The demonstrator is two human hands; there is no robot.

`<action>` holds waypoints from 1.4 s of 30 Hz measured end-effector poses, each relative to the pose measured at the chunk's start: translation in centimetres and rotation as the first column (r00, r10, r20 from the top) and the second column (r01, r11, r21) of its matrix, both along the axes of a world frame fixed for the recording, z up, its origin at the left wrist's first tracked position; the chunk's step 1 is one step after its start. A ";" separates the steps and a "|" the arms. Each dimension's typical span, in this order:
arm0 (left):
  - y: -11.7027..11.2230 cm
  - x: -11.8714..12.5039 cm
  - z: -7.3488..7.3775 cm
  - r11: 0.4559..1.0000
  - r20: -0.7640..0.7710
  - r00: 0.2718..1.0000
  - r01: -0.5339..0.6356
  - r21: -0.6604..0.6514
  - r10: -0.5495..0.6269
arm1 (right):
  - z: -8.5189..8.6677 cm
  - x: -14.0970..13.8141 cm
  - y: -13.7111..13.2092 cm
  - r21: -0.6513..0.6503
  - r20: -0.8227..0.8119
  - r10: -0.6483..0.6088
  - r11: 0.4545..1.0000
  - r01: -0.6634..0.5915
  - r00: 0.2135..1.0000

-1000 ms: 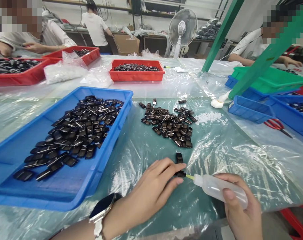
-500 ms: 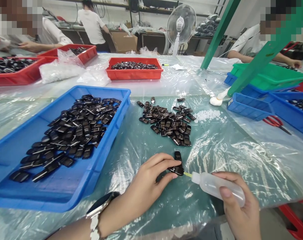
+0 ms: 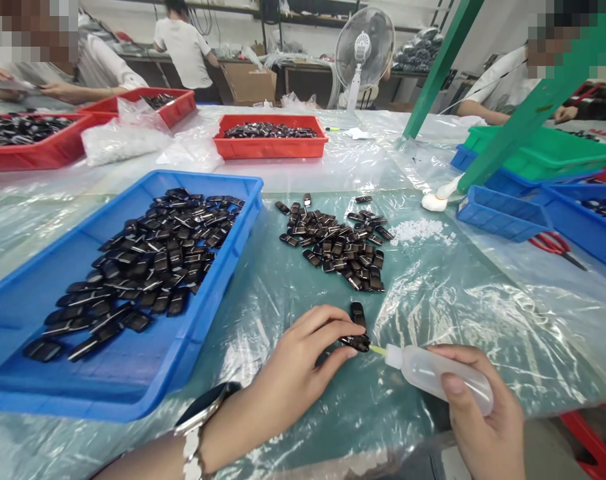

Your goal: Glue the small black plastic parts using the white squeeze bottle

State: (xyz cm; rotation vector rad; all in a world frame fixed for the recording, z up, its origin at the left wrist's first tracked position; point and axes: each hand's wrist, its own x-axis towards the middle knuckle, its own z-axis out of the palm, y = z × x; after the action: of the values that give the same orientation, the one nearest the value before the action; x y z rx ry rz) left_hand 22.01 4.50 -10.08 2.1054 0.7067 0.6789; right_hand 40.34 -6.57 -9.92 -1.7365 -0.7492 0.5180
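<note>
While the left hand (image 3: 293,377) pinches a small black part (image 3: 357,343) against the bench (image 3: 433,300), fingers closed on it, the right hand (image 3: 483,427) grips the squeeze bottle (image 3: 440,377); a steady nozzle and gentle squeeze seem best.

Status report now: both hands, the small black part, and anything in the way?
Left hand pinches black part. Right hand grips squeeze bottle, nozzle at the part. Second black piece just beyond.
</note>
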 end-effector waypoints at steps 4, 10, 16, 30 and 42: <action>0.0 0.0 0.1 1.000 -0.017 1.000 0.012 0.015 -0.012 | 0.0 0.1 0.0 0.000 0.013 0.004 1.000 -0.004 1.000; -0.1 0.0 0.2 0.999 -0.010 1.000 0.015 0.035 -0.015 | 0.1 0.1 0.1 0.005 0.001 0.001 1.000 -0.001 1.000; -0.2 0.0 0.3 0.999 0.002 1.000 0.022 0.031 -0.022 | 0.0 0.1 0.0 0.015 0.031 0.020 1.000 -0.021 0.999; -0.3 -0.1 0.4 0.999 -0.011 1.000 0.025 0.041 -0.024 | -0.3 0.4 0.0 0.025 0.027 0.027 0.999 -0.028 0.999; 0.3 -0.1 0.4 0.997 -0.001 1.000 -0.015 -0.082 0.015 | -0.7 -0.2 0.0 0.026 -0.030 -0.072 0.997 0.073 0.997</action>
State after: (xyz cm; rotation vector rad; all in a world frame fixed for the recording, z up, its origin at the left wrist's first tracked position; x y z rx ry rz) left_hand 21.92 4.84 -9.64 2.0272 0.7391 0.6464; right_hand 40.18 -6.56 -10.62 -1.7209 -0.6668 0.4803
